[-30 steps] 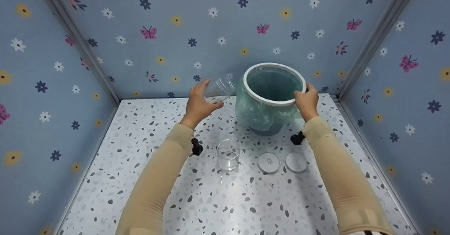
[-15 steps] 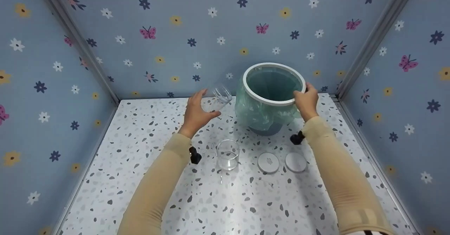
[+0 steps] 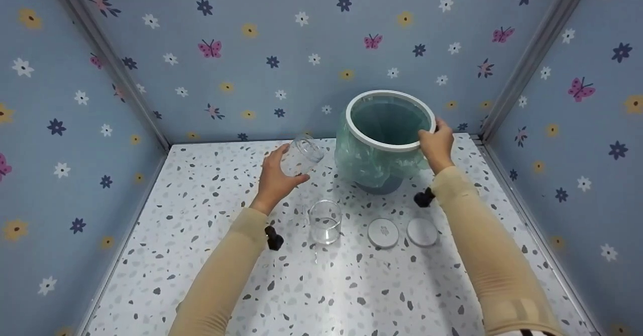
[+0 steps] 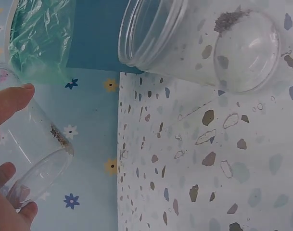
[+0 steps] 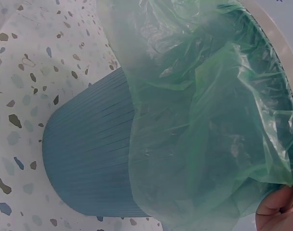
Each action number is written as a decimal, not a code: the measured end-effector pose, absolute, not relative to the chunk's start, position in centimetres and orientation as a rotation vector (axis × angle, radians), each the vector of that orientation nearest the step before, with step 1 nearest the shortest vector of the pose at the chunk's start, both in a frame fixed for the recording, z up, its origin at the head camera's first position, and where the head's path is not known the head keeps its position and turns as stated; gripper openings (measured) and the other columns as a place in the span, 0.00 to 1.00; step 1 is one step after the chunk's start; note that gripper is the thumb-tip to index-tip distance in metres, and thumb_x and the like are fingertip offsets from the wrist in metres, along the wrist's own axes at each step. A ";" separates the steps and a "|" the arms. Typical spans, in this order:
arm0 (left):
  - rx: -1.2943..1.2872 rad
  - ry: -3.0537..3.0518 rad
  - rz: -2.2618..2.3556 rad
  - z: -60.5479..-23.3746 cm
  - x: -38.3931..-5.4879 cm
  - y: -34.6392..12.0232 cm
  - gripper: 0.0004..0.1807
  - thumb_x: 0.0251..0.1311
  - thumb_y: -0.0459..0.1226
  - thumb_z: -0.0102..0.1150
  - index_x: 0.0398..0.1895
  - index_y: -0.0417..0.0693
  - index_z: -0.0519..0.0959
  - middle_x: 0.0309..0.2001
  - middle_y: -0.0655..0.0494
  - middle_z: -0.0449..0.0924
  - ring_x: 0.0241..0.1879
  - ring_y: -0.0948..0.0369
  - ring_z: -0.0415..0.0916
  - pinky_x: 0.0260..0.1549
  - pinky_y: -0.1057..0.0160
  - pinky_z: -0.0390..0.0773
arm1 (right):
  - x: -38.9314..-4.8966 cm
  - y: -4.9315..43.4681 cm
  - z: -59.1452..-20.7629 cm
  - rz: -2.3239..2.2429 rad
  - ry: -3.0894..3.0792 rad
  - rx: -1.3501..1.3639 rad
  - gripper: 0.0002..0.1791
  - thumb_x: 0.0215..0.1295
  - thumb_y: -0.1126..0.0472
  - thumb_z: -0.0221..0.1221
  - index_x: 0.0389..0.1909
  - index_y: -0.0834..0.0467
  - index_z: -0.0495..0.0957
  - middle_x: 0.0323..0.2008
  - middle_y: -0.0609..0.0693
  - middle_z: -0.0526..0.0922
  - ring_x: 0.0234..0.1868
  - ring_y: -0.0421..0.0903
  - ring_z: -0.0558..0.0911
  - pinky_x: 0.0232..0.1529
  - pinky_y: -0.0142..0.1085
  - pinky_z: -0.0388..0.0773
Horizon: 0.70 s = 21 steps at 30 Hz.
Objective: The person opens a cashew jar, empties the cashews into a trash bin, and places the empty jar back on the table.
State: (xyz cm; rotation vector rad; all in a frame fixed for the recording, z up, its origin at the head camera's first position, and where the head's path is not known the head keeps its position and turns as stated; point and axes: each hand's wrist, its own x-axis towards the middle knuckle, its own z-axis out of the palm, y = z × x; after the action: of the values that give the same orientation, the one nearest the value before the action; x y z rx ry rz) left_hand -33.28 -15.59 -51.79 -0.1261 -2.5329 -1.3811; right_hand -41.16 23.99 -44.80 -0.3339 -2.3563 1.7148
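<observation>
My left hand (image 3: 275,179) holds a clear jar (image 3: 302,156), tilted with its mouth toward the bin, left of it and above the table. In the left wrist view, dark crumbs cling inside that jar (image 4: 33,139) near its base. My right hand (image 3: 437,144) grips the white rim of a blue trash bin (image 3: 378,185), thumb on top. A green bag (image 3: 369,162) lines the bin and hangs over its outside. A second clear jar (image 3: 325,222) stands uncovered on the table; the left wrist view shows dark bits at its bottom (image 4: 230,20).
Two round white lids (image 3: 384,233) lie side by side on the speckled table (image 3: 201,255), right of the standing jar. Blue flowered panels (image 3: 301,39) enclose the back and both sides. The bin stands close to the back panel.
My left hand has brought the tilted jar down and toward me, slightly left, away from the bin's rim. The right hand keeps its grip and the bin stays in place.
</observation>
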 end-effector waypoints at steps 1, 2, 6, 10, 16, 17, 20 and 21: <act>-0.126 -2.530 -1.388 -52.1 -33.2 -15.7 0.53 0.57 0.42 0.84 0.83 0.45 0.65 0.80 0.44 0.69 0.81 0.44 0.63 0.81 0.43 0.64 | -41.2 24.0 -44.8 1.713 -2.356 -0.335 0.37 0.76 0.69 0.52 0.85 0.61 0.60 0.81 0.63 0.68 0.80 0.58 0.72 0.78 0.48 0.73; -0.123 -2.529 -1.394 -52.3 -33.1 -15.8 0.53 0.57 0.42 0.84 0.83 0.45 0.65 0.80 0.44 0.69 0.81 0.44 0.62 0.81 0.43 0.64 | -41.2 24.0 -44.8 1.714 -2.355 -0.337 0.37 0.76 0.70 0.52 0.85 0.61 0.60 0.81 0.63 0.68 0.80 0.58 0.72 0.78 0.48 0.73; -0.104 -2.527 -1.404 -53.1 -32.6 -16.2 0.53 0.56 0.41 0.84 0.83 0.44 0.65 0.80 0.44 0.69 0.80 0.44 0.63 0.81 0.44 0.64 | -41.2 24.0 -44.8 1.712 -2.353 -0.336 0.37 0.76 0.70 0.52 0.85 0.62 0.60 0.81 0.64 0.68 0.80 0.58 0.72 0.77 0.48 0.74; -0.086 -2.543 -1.388 -53.6 -32.2 -16.4 0.54 0.56 0.42 0.84 0.83 0.44 0.65 0.80 0.43 0.69 0.80 0.44 0.63 0.81 0.43 0.64 | -41.1 23.9 -44.8 1.698 -2.361 -0.333 0.37 0.77 0.69 0.51 0.86 0.61 0.58 0.81 0.63 0.67 0.81 0.59 0.71 0.78 0.50 0.73; -0.046 -2.566 -1.422 -54.1 -31.5 -16.8 0.54 0.57 0.43 0.84 0.85 0.46 0.63 0.81 0.44 0.67 0.82 0.44 0.60 0.82 0.41 0.62 | -41.1 24.0 -44.8 1.707 -2.367 -0.332 0.37 0.78 0.68 0.51 0.86 0.60 0.57 0.82 0.62 0.66 0.81 0.59 0.70 0.78 0.50 0.72; -0.039 -2.565 -1.428 -54.3 -31.4 -16.8 0.54 0.57 0.42 0.84 0.85 0.46 0.63 0.81 0.44 0.67 0.83 0.43 0.59 0.82 0.40 0.61 | -41.1 24.0 -44.8 1.707 -2.369 -0.331 0.37 0.78 0.68 0.51 0.86 0.60 0.57 0.82 0.62 0.66 0.81 0.59 0.70 0.78 0.50 0.72; -0.026 -2.561 -1.431 -54.7 -31.2 -17.0 0.55 0.57 0.42 0.84 0.85 0.45 0.63 0.81 0.44 0.67 0.84 0.42 0.56 0.83 0.39 0.58 | -41.1 24.0 -44.8 1.703 -2.374 -0.327 0.37 0.78 0.68 0.51 0.86 0.60 0.57 0.82 0.62 0.66 0.81 0.59 0.70 0.78 0.51 0.73; -0.025 -2.559 -1.433 -54.9 -31.1 -17.1 0.55 0.57 0.42 0.84 0.85 0.45 0.63 0.81 0.43 0.67 0.84 0.41 0.56 0.83 0.40 0.58 | -41.1 24.0 -44.8 1.702 -2.376 -0.326 0.37 0.78 0.68 0.51 0.86 0.60 0.58 0.82 0.62 0.66 0.81 0.59 0.70 0.78 0.51 0.73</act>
State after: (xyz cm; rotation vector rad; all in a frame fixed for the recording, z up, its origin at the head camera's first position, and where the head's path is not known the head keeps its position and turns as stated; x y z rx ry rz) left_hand -31.12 -17.06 -54.86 -0.0247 -2.5592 -1.4329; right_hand -41.12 24.00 -44.84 -0.3255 -2.3762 1.7021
